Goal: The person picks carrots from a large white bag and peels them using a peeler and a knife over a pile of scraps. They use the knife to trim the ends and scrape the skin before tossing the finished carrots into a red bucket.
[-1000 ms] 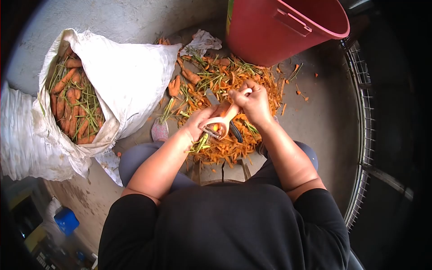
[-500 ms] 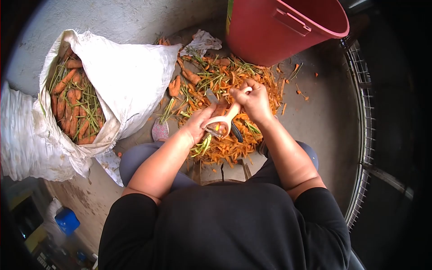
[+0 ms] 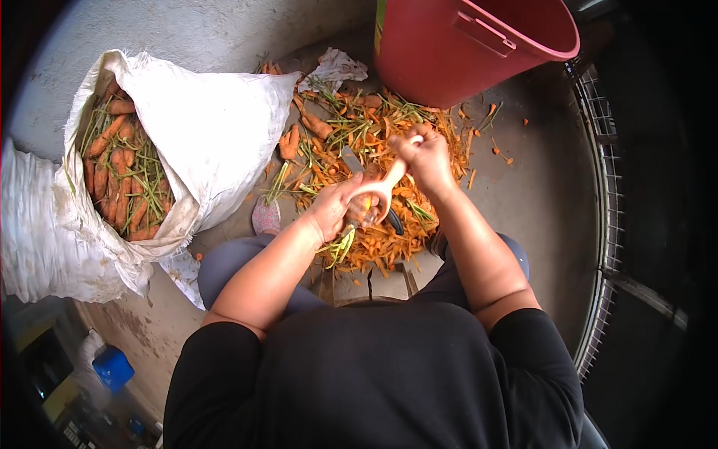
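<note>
My right hand [image 3: 426, 161] is closed around the handle of a pale orange peeler [image 3: 394, 176]. The peeler's wide head lies over a carrot [image 3: 360, 215], which my left hand [image 3: 329, 208] grips from the left side. Green stems [image 3: 342, 245] stick out of the carrot toward me; much of its body is hidden by fingers and peeler. Beneath both hands spreads a heap of orange carrot peelings [image 3: 374, 253] on the floor. A knife lies on the heap, its blade [image 3: 351, 159] and dark handle [image 3: 395, 221] showing on either side of the peeler.
On the left, a white woven sack [image 3: 224, 112] lies open with several carrots [image 3: 120, 172] and green stalks inside. A large red bucket [image 3: 441, 60] stands behind the heap. Loose carrots [image 3: 318, 126] lie near the sack. To the right runs a wire-mesh rack [image 3: 609, 209].
The peeler's head has shifted up and slightly right along the carrot, away from my body. My right hand has moved a little with it; my left hand stays nearly in place.
</note>
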